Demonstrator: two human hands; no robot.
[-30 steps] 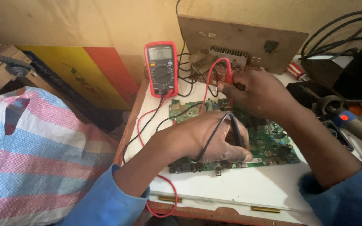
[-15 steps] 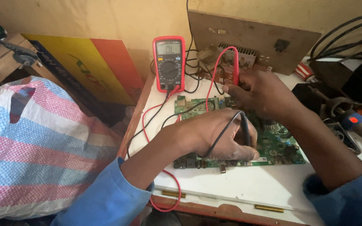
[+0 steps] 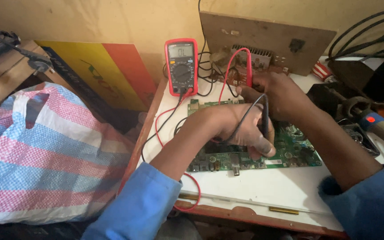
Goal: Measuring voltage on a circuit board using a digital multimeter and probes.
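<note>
A green circuit board lies flat on a white tabletop, near its front edge. The left hand rests on the board, fingers closed around a black probe held upright with its tip down on the board. The right hand, just behind, pinches a red probe over the board's far edge. Red and black leads run back to a red multimeter standing against the wall at the table's rear left. Behind the hands leans a brown board with a finned metal part. Left of the table, a flat yellow and orange panel leans on the beige wall, and a pink, blue and white striped woven bag sits lower down. At right lie black cables and a tool with 1 red light.
</note>
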